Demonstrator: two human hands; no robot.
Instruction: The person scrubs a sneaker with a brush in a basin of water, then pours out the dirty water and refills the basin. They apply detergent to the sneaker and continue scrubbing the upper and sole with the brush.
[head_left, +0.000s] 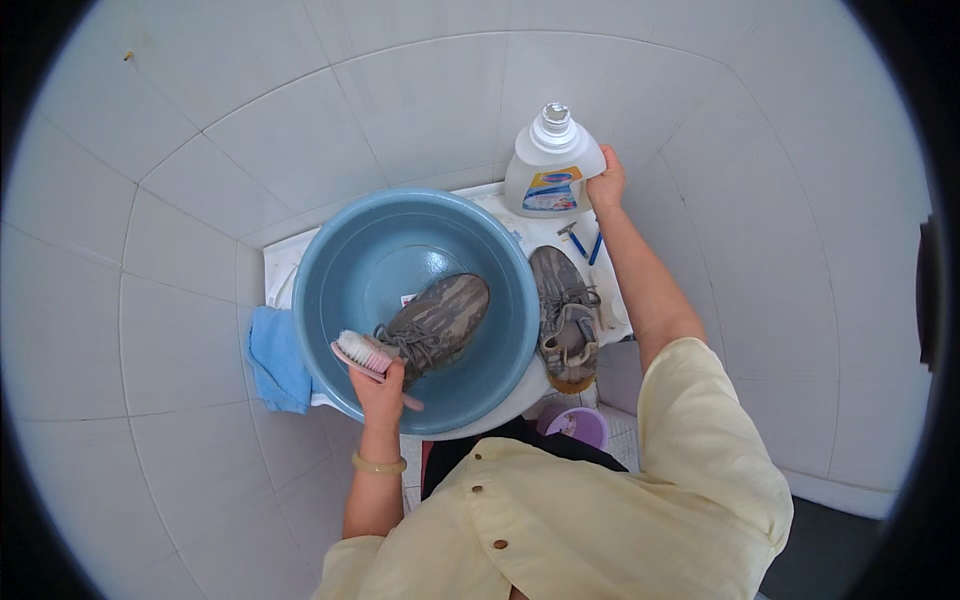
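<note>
My left hand (381, 391) grips a pink scrubbing brush (364, 352) with white bristles facing up, over the near left part of a blue plastic basin (305, 315). A grey-brown patterned lace-up shoe (450, 304) lies in the basin, its heel by my left hand and its toe pointing up and right. My right hand (609, 180) holds the handle of a white plastic detergent bottle (552, 154). The bottle is upright at the back right, without a cap, and bears a coloured label. The matching shoe (562, 315) lies just right of the basin.
Two blue razors (576, 241) lie on the white countertop (480, 193) below the bottle. A blue cloth (277, 360) hangs over its left edge. A purple bucket (589, 429) stands on the floor beneath. Tiled walls (420, 105) enclose the back and both sides.
</note>
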